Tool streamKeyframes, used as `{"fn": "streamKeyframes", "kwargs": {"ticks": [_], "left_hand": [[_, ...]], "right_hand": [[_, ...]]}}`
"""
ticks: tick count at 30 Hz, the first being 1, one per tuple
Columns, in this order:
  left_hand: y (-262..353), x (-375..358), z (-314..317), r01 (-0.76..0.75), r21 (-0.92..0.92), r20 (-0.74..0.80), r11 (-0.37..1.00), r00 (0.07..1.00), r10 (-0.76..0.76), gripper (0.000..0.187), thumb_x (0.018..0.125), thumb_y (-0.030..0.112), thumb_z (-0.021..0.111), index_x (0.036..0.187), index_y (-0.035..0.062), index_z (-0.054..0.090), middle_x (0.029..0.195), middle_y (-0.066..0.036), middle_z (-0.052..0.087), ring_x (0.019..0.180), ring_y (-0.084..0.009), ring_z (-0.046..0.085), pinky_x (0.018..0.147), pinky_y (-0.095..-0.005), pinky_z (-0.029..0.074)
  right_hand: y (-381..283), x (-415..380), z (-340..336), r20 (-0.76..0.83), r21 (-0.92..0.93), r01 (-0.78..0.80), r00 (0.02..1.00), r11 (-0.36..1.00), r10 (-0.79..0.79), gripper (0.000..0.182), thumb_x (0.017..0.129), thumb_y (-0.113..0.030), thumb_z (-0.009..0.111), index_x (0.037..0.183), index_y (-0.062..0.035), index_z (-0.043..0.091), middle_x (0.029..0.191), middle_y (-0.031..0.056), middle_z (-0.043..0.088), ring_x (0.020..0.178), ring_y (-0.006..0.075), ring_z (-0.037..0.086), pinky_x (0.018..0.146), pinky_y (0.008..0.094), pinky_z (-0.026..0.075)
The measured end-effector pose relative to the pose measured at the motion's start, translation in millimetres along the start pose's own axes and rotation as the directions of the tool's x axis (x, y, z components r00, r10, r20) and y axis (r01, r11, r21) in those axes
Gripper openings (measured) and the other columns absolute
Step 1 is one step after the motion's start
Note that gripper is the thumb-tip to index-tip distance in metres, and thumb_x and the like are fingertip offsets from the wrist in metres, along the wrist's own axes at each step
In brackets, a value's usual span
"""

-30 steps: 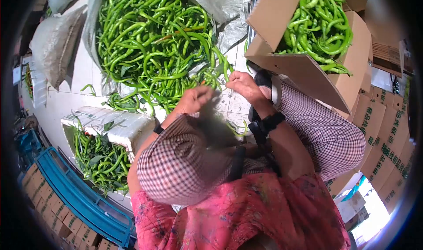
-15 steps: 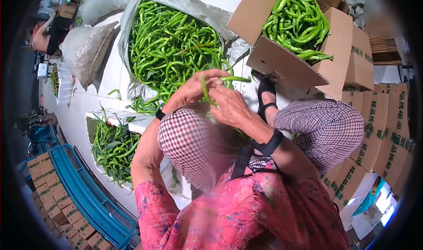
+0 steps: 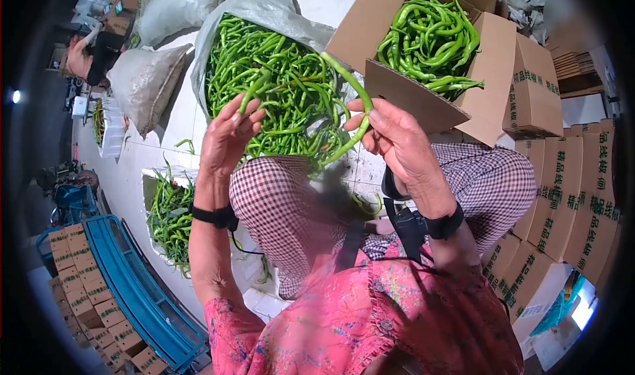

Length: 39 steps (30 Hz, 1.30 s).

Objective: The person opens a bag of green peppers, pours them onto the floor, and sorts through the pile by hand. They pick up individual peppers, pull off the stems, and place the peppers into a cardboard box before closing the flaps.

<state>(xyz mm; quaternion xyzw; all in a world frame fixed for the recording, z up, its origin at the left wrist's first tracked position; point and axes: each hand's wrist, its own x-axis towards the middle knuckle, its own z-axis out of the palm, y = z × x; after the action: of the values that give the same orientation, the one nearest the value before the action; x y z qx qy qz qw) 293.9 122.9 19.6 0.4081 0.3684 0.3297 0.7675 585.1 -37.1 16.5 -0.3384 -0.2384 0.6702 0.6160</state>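
Observation:
My left hand [image 3: 228, 133] is raised over the near edge of the open sack [image 3: 261, 1] and pinches a green chili pepper [image 3: 254, 90], which points up and to the right. My right hand [image 3: 402, 137] grips a long curved green chili pepper [image 3: 360, 92] between thumb and fingers. One end of that pepper reaches up toward the cardboard box, and the other curves down to the left. Loose green chili peppers [image 3: 264, 51] fill the sack. The open cardboard box [image 3: 413, 97] at the upper right holds more green chili peppers [image 3: 433, 38].
A white foam box [image 3: 153, 243] with peppers and leaves stands at the left. Stuffed sacks [image 3: 149, 87] lie behind it. Stacked printed cartons [image 3: 569, 183] line the right side. A blue cart [image 3: 126, 276] carries small cartons at the lower left. Another person [image 3: 89, 54] is at the far upper left.
My hands have moved apart from close together above my knees. The left went left and the right went right, each now with a pepper. The view has shifted slightly.

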Motion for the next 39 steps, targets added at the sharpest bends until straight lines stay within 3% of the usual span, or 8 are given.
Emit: {"fn": "streamKeyframes", "kwargs": {"ticks": [15,20,24,27,29,34,36,39], "left_hand": [[62,13,161,-0.424,0.411,0.287,0.807,0.900,0.327,0.063,0.093,0.022,0.059,0.144,-0.0028,0.031,0.139,-0.022,0.045,0.125,-0.0293,0.049,0.103,-0.0366,0.040],[36,20,200,-0.488,0.654,0.460,0.578,0.863,0.209,0.064,0.094,0.037,0.057,0.142,0.0008,0.037,0.134,-0.018,0.052,0.127,-0.0257,0.046,0.104,-0.0353,0.036],[27,-13,214,-0.280,0.568,0.510,0.774,0.858,-0.064,0.052,0.092,0.035,0.061,0.128,-0.0020,0.053,0.113,-0.010,0.063,0.104,-0.0152,0.058,0.090,-0.0282,0.044],[16,-26,215,-0.185,0.508,0.361,0.841,0.932,-0.012,0.035,0.094,0.028,0.059,0.113,-0.0013,0.063,0.095,-0.002,0.064,0.085,-0.0094,0.056,0.078,-0.0232,0.044],[24,-31,204,-0.267,0.502,0.312,0.822,0.943,0.116,0.028,0.096,0.024,0.055,0.105,-0.0004,0.066,0.095,-0.004,0.065,0.085,-0.0102,0.058,0.078,-0.0237,0.046],[69,-57,99,-0.229,0.697,-0.028,0.680,0.938,0.345,0.027,0.099,0.022,0.048,0.101,-0.0014,0.062,0.096,-0.009,0.064,0.085,-0.0155,0.061,0.077,-0.0277,0.048],[81,-77,47,-0.178,0.443,-0.206,0.879,0.934,0.293,0.021,0.097,0.021,0.051,0.095,0.0032,0.060,0.084,-0.004,0.061,0.078,-0.0127,0.058,0.073,-0.0276,0.046],[99,-110,-57,0.221,0.859,-0.371,0.461,0.890,0.266,0.020,0.092,0.021,0.060,0.097,0.0020,0.060,0.085,-0.006,0.063,0.077,-0.0189,0.061,0.070,-0.0309,0.046]], "right_hand": [[-23,-81,-10,-0.129,0.074,0.113,0.986,0.991,-0.103,0.034,0.100,-0.018,0.046,0.124,0.0055,0.051,0.094,0.0114,0.065,0.066,0.0068,0.051,0.061,0.0168,0.043],[-25,-82,-4,-0.208,0.046,0.227,0.955,0.973,-0.213,0.033,0.100,-0.019,0.047,0.124,0.0026,0.052,0.095,0.0091,0.065,0.068,0.0057,0.053,0.062,0.0167,0.042],[-41,-72,29,-0.210,-0.465,0.153,0.938,0.872,-0.277,0.026,0.095,-0.017,0.053,0.116,-0.0051,0.061,0.085,0.0012,0.066,0.066,0.0040,0.054,0.060,0.0201,0.044],[-42,-56,49,-0.192,-0.545,0.165,0.930,0.822,-0.313,0.023,0.092,-0.014,0.057,0.113,-0.0037,0.062,0.083,0.0030,0.066,0.070,0.0082,0.060,0.062,0.0238,0.048],[-45,-47,47,0.084,-0.818,0.345,0.863,0.461,-0.497,0.025,0.091,-0.009,0.058,0.115,-0.0017,0.062,0.085,-0.0004,0.065,0.076,0.0076,0.059,0.065,0.0226,0.049],[-84,-88,18,-0.095,-0.700,0.209,0.920,0.683,-0.380,0.021,0.091,-0.011,0.060,0.109,-0.0001,0.063,0.092,0.0086,0.067,0.078,0.0135,0.064,0.070,0.0261,0.052],[-117,-109,-3,-0.233,-0.770,0.066,0.897,0.635,-0.376,0.020,0.093,-0.010,0.057,0.108,-0.0006,0.064,0.092,0.0063,0.067,0.077,0.0104,0.062,0.070,0.0234,0.051],[-151,-139,-64,-0.395,-0.787,-0.082,0.828,0.611,-0.398,0.021,0.094,-0.014,0.055,0.108,-0.0019,0.064,0.095,0.0045,0.067,0.073,0.0056,0.057,0.062,0.0185,0.045]]}}
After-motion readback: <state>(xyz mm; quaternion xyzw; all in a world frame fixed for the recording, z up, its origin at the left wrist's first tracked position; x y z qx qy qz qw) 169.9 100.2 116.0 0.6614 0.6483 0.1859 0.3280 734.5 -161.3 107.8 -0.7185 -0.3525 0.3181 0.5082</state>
